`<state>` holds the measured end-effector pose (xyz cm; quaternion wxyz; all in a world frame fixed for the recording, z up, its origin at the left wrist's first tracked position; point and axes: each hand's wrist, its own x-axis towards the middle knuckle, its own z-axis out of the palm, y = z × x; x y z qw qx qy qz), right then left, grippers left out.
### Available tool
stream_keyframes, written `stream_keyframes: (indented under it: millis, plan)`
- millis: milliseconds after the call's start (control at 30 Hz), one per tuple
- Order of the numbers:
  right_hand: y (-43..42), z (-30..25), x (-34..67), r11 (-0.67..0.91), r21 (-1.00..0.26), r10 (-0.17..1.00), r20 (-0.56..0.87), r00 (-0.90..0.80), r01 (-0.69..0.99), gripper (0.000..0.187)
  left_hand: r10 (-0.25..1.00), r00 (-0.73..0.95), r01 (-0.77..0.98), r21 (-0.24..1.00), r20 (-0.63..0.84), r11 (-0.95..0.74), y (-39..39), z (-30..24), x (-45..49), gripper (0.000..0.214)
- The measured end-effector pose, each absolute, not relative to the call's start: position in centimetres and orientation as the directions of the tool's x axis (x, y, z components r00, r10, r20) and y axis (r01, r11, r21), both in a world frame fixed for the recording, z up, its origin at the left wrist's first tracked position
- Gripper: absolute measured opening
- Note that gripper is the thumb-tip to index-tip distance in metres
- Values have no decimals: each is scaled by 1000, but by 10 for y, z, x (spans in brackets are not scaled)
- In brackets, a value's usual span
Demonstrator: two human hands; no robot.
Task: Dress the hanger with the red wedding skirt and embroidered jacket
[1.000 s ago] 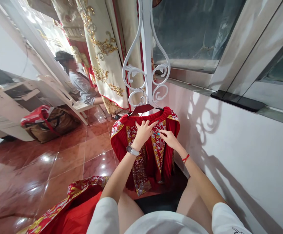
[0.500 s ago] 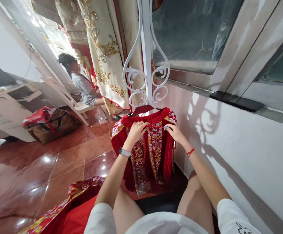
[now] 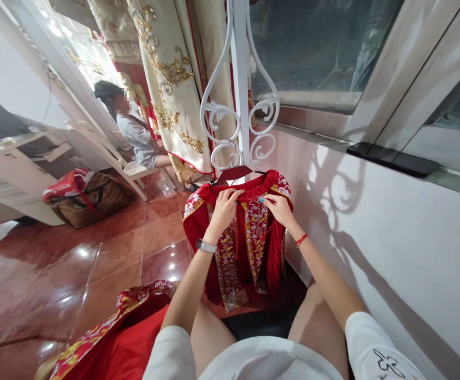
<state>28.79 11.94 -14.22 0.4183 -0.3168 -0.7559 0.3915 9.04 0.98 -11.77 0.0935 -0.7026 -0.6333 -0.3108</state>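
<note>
A red garment (image 3: 241,240) with gold and white embroidered panels hangs from a dark hanger (image 3: 235,173) in front of me. Its gathered top edge is level with my hands. My left hand (image 3: 225,210) is closed at the left front of that edge, fingertips pinched on a thin red cord (image 3: 236,232) whose end dangles below. My right hand (image 3: 279,210) pinches the same cord a short way to the right, thumb and forefinger together. Between the two hands the cord is hard to make out against the red cloth.
A white scrolled metal stand (image 3: 241,89) carries the hanger. Another red embroidered cloth (image 3: 134,327) lies at my lower left. A white wall (image 3: 372,232) rises close on my right. Farther left are a brown bag (image 3: 91,198) and a seated person (image 3: 134,132).
My right hand has moved left, closer to my left hand. The cord that was stretched straight between them no longer shows as a taut line. The view has shifted slightly.
</note>
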Motion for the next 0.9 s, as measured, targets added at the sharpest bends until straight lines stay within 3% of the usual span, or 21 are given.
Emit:
stream_keyframes:
  millis: [133, 267, 333, 400, 467, 600, 700, 800, 900]
  plan:
    - [108, -146, 294, 487, -858, 784, 347, -515, 162, 36, 750, -184, 950, 312, 636, -31, -3, -124, 97, 22]
    - [104, -142, 300, 487, -860, 766, 336, -548, 153, 36, 730, -282, 894, 447, 623, -35, -6, -123, 106, 18]
    - [105, -139, 302, 505, -853, 747, 357, -562, 130, 35, 759, -385, 751, 656, 525, -73, -4, -125, 110, 12]
    - [107, -137, 304, 520, -847, 726, 372, -579, 108, 32, 815, -478, 468, 880, 327, -78, -3, -130, 110, 7]
    - [110, -138, 304, 488, -866, 716, 324, -618, 112, 30, 858, -489, 230, 972, 157, -47, -3, -135, 106, 9]
    - [108, -145, 288, 357, -924, 637, 130, -760, 141, 37, 921, -366, 229, 972, 135, -51, -3, -132, 95, 18]
    - [104, -149, 260, 340, -938, 607, 167, -777, 64, 35, 969, -228, 234, 971, 101, -46, 1, -129, 96, 24]
    - [102, -156, 237, 294, -954, 674, 255, -693, -65, 39, 988, -149, 114, 992, -30, 47, 3, -143, 108, 31]
    - [102, -168, 233, 268, -962, 776, 249, -579, -54, 47, 986, -104, -75, 989, -133, 125, -3, -168, 117, 39]
